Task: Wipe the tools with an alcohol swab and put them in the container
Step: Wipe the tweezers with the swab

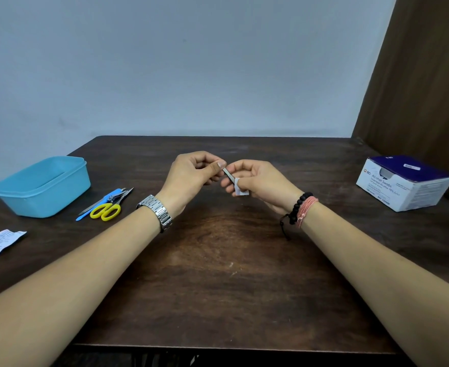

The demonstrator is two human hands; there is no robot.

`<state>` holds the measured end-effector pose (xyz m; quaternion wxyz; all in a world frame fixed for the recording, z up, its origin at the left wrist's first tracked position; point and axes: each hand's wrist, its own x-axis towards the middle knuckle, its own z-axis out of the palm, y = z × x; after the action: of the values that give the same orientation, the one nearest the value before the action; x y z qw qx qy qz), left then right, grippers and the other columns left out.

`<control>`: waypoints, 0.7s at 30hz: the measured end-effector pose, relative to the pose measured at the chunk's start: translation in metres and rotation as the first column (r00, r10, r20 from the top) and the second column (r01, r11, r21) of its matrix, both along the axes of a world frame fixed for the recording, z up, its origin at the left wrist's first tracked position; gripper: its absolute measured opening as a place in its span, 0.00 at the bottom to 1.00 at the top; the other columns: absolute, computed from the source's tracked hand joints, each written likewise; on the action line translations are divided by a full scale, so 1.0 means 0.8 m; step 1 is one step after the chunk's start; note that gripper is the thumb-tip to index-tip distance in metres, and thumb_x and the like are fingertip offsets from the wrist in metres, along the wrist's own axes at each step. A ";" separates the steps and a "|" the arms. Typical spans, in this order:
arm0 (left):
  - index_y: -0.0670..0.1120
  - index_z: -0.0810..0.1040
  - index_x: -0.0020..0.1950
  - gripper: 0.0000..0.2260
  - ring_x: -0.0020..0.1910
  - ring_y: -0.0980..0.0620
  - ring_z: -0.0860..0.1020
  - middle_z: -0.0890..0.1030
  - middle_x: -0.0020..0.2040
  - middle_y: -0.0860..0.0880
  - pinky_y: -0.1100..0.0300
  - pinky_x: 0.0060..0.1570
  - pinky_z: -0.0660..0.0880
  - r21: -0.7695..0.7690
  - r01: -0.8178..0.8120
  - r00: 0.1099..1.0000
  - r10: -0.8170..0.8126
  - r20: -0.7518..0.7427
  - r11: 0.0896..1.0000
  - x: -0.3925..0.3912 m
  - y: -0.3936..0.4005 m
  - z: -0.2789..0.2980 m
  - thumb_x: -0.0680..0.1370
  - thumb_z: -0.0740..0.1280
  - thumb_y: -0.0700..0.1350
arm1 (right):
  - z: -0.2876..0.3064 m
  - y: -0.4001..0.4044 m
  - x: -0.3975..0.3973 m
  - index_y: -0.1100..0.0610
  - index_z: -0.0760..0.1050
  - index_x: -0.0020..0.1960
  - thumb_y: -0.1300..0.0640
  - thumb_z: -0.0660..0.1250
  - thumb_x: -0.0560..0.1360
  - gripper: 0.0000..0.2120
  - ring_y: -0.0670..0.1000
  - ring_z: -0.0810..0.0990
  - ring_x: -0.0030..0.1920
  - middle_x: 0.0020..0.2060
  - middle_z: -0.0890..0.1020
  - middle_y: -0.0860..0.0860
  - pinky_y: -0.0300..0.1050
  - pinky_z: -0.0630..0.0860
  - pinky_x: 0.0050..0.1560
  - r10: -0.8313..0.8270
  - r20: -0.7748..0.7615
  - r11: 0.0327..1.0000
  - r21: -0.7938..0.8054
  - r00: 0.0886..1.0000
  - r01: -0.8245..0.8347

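Left hand [191,176] pinches the upper end of a slim metal tool [229,175]; right hand [255,181] grips the swab [240,188] folded round its lower end. I read the tool's axis as slanting down-right, so wipe along it; container [43,186] lies well left, nearer my left hand

Soft, even room light falls from above, a bit dim and cool on the wall [165,62]. The table [218,260] shows a dull sheen at its middle and only faint shadows under the arms. The wide lens bends edges and stretches the forearms. Focus is slightly soft throughout.
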<state>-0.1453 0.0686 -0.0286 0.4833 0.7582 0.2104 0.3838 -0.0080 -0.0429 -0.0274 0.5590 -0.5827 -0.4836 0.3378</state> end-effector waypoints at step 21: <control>0.49 0.85 0.46 0.05 0.39 0.58 0.80 0.85 0.40 0.51 0.64 0.42 0.76 -0.102 -0.050 0.997 0.056 0.061 0.994 0.000 0.005 0.000 0.78 0.70 0.41 | 0.000 -0.003 0.003 0.58 0.80 0.54 0.69 0.65 0.77 0.10 0.52 0.85 0.46 0.48 0.85 0.59 0.42 0.82 0.49 -0.035 -0.098 0.999 0.003 0.995 0.035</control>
<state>-0.1452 0.0726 -0.0286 0.5169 0.7144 0.2341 0.4094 -0.0053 -0.0452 -0.0275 0.5894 -0.5723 -0.4461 0.3550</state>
